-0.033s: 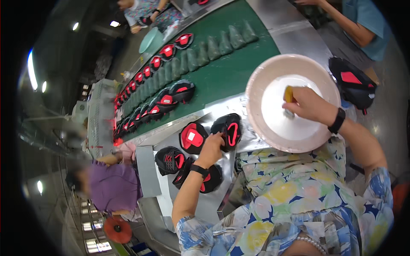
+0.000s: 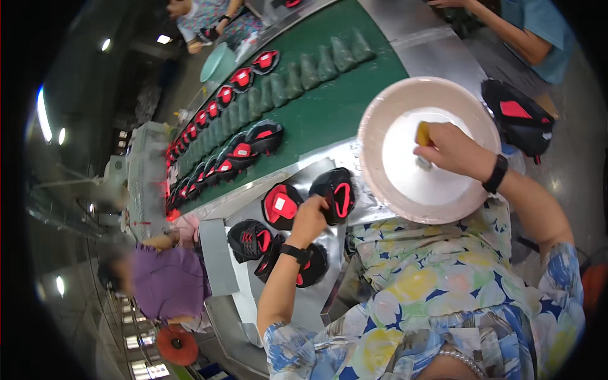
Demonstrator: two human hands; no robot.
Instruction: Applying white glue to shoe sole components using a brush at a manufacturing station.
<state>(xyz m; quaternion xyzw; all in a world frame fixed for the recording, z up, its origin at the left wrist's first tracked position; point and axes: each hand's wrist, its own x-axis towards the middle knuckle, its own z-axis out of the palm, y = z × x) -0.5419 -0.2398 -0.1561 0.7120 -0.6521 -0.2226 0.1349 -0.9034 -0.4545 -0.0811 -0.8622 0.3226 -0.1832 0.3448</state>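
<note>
My left hand is closed on the near side of a black shoe upper with a red lining, at the metal table's edge beside the basin. My right hand grips a brush by its yellow handle, its pale end low over the white liquid. Whether the tip is dipped in, I cannot tell. The liquid fills the middle of a wide pale pink basin. Around my left wrist lie more black and red shoe uppers, one just beyond my hand and a laced one further left.
Beyond, a green conveyor belt carries rows of shoe uppers and greyish-green shoe lasts. A black and red bag sits right of the basin. Co-workers stand at far left, a purple top, and far right, a blue sleeve.
</note>
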